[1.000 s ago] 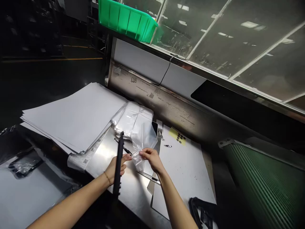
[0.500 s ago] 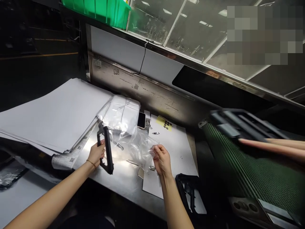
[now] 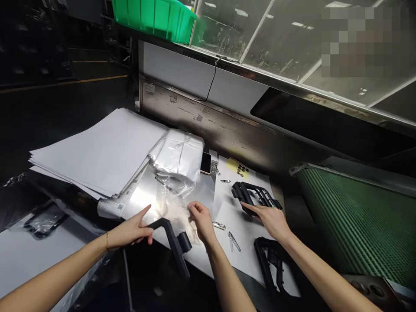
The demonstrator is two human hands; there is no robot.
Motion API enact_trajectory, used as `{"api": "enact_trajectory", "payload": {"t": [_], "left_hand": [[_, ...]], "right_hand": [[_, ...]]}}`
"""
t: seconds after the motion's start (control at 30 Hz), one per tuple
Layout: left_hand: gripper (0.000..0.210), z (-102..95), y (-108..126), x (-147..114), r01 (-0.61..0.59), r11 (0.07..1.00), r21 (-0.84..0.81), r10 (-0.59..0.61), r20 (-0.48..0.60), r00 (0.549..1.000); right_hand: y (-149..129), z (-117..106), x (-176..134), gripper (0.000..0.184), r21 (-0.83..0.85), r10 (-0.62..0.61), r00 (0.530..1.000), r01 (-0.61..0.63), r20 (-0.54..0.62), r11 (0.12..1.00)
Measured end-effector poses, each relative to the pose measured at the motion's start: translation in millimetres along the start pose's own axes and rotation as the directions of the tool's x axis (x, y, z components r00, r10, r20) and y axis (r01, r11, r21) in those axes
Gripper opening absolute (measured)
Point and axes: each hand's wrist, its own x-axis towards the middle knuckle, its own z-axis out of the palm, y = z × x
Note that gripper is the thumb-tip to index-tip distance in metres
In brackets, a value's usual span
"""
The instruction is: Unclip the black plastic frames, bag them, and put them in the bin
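My left hand [image 3: 131,232] is closed round one end of a black plastic frame [image 3: 174,242], its index finger stretched out. The frame is tilted over the table's front edge, a short cylinder on its side facing right. With fingertips pinched, my right hand [image 3: 202,222] holds the edge of a clear plastic bag [image 3: 175,210]. That bag lies spread between my hands, in front of a stack of clear bags [image 3: 178,151]. At the right, another person's hand [image 3: 274,221] holds black frames [image 3: 256,195] over the white sheet.
White sheets [image 3: 100,151] are stacked at the left. A phone [image 3: 206,163], small snips [image 3: 234,242] and another black frame [image 3: 271,266] lie on the table. To the right runs a green conveyor belt [image 3: 354,216]. A green bin [image 3: 156,19] stands on the shelf above.
My left hand has turned the frame and brought it lower, towards the front edge. My right hand still pinches the bag. The other person's hand has brought black frames onto the table from the right.
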Motion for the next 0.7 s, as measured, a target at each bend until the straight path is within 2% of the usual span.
{"api": "enact_trajectory", "payload": {"t": [0.17, 0.27, 0.37, 0.43, 0.5, 0.6, 0.67, 0.7], "left_hand": [[0.089, 15.1, -19, 1, 0.071, 0.997, 0.02, -0.073, 0.142, 0.987], [0.067, 20.9, -27, -1, 0.077, 0.997, 0.023, -0.08, 0.156, 0.985], [0.037, 21.5, -36, -8, 0.066, 0.998, 0.008, -0.067, 0.072, 0.995], [0.031, 20.0, -43, -17, 0.066, 0.998, -0.002, -0.066, -0.001, 0.998], [0.03, 18.9, -51, -28, 0.077, 0.997, -0.008, -0.077, -0.063, 0.995], [0.032, 19.1, -62, -44, 0.094, 0.995, -0.018, -0.095, -0.133, 0.987], [0.038, 19.5, -68, -52, 0.101, 0.995, -0.027, -0.104, -0.176, 0.979], [0.044, 19.4, -70, -55, 0.104, 0.994, -0.032, -0.108, -0.196, 0.975]], "right_hand": [[-13, 12, -24, 0.02, -0.204, -0.081, 0.983, 0.115, 0.166, 0.972], [-18, 14, -42, 0.025, -0.3, -0.138, 0.959, 0.211, 0.245, 0.93], [-14, 7, -62, 0.023, -0.405, -0.223, 0.931, 0.329, 0.287, 0.853], [-4, -1, -76, 0.016, -0.486, -0.278, 0.914, 0.394, 0.295, 0.78], [10, -11, -88, 0.016, -0.572, -0.319, 0.907, 0.42, 0.274, 0.704], [34, -21, -105, 0.02, -0.695, -0.388, 0.911, 0.372, 0.143, 0.616], [48, -21, -118, 0.023, -0.736, -0.422, 0.903, 0.34, 0.081, 0.586], [55, -17, -126, 0.023, -0.74, -0.428, 0.9, 0.345, 0.086, 0.577]]}}
